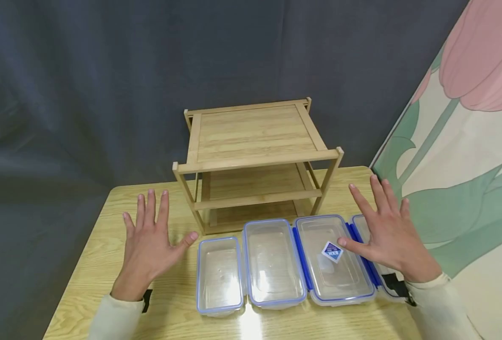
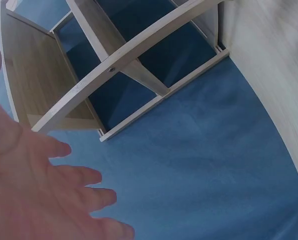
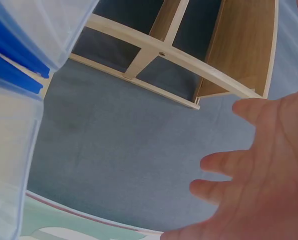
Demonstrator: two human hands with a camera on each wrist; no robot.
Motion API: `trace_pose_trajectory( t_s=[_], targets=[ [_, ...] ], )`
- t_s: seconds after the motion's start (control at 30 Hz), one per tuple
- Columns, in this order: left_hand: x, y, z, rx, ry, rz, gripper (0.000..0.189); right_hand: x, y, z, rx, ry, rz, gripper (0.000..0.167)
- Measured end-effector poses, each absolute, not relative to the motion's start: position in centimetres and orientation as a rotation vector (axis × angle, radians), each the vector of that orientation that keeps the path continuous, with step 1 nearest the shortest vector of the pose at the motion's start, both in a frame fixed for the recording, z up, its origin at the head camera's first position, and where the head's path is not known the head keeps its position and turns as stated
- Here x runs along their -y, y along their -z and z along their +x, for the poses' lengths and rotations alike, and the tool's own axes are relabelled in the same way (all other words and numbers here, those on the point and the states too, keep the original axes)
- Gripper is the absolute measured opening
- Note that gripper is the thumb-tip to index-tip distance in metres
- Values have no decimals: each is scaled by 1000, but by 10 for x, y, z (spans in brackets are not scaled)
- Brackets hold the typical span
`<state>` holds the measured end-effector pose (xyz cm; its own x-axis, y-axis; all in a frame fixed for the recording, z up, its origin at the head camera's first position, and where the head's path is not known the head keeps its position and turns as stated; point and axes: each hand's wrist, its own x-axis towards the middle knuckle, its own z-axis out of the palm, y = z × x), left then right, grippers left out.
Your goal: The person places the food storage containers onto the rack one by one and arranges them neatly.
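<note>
My left hand (image 1: 149, 245) is spread palm down over the table's left part, fingers straight and nothing in them. Close to its thumb stands a small clear container with a pale blue rim (image 1: 220, 278). To the right is a larger clear container (image 1: 275, 264), then one with blue side clips and a diamond label (image 1: 333, 278). My right hand (image 1: 389, 236), fingers spread and holding nothing, overlaps this labelled container and a further blue-clipped container (image 1: 361, 224), which it partly hides. Both palms show in the wrist views, the left palm (image 2: 44, 190) and the right palm (image 3: 268, 175).
Behind the containers stands a three-tier wooden rack (image 1: 255, 132) on the wooden table (image 1: 94, 278). A dark curtain (image 1: 149, 85) hangs behind it. On the right is a wall covering with a tulip pattern (image 1: 467, 189).
</note>
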<state>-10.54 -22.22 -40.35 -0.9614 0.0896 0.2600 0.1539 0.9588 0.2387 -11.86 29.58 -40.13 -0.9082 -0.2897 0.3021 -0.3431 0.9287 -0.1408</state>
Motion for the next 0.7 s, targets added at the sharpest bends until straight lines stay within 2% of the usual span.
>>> trace_pose_trajectory(
  t_s=[0.33, 0.7],
  targets=[
    [224, 412, -114, 2676, 516, -250, 109, -307, 405, -115, 2711, -375, 521, 117],
    [221, 423, -132, 2422, 674, -398, 98, -328, 414, -109, 2789, -426, 411, 112]
  ],
)
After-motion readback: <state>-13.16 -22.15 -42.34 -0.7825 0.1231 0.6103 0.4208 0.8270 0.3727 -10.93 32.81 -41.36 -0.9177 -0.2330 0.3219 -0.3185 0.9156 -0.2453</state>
